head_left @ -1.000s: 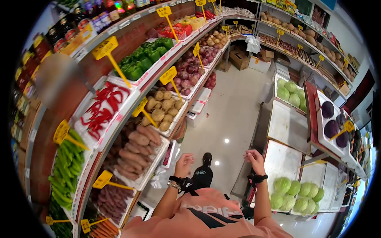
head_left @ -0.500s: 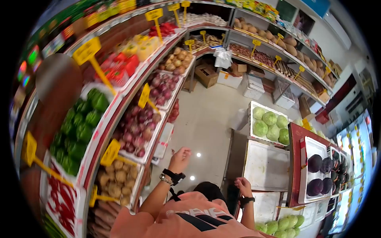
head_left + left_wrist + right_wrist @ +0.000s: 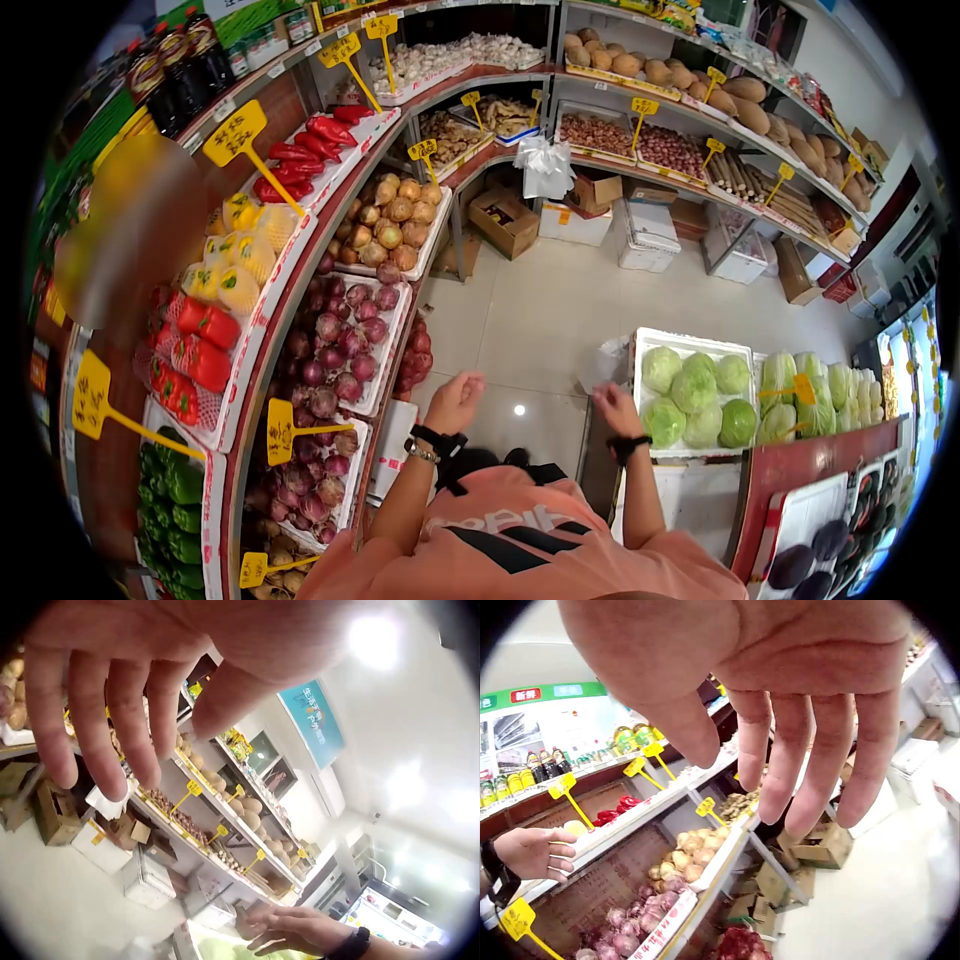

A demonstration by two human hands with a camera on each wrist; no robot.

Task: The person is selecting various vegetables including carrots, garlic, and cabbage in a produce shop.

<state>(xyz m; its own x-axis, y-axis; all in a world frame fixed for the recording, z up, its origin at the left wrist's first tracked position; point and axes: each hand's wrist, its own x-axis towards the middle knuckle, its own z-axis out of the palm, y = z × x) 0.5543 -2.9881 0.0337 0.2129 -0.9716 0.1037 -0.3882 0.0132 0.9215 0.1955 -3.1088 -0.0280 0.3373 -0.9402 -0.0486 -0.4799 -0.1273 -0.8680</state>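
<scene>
My left hand [image 3: 455, 402] hangs over the aisle in the head view, its fingers relaxed and holding nothing. Beside it on the left are the trays of red onions [image 3: 345, 335] and yellow onions [image 3: 390, 225]. My right hand [image 3: 616, 409], also holding nothing, is next to the white tray [image 3: 690, 452] of round green cabbages [image 3: 695, 390]. In the left wrist view the fingers [image 3: 94, 727] of the left hand hang loosely apart. The right wrist view shows the right hand's fingers [image 3: 810, 757] likewise extended downward.
Shelves on the left carry red peppers [image 3: 205, 340], green peppers [image 3: 172, 500] and yellow price signs [image 3: 240, 135]. A cardboard box [image 3: 505, 222] and white foam boxes [image 3: 648, 238] stand on the floor ahead. At right, long cabbages [image 3: 800, 395] and dark purple cabbages [image 3: 792, 566] sit in trays.
The view has moved forward along the aisle and turned, bringing the yellow onions and the cabbage tray nearer. Both hands stay free of any object, swinging slightly.
</scene>
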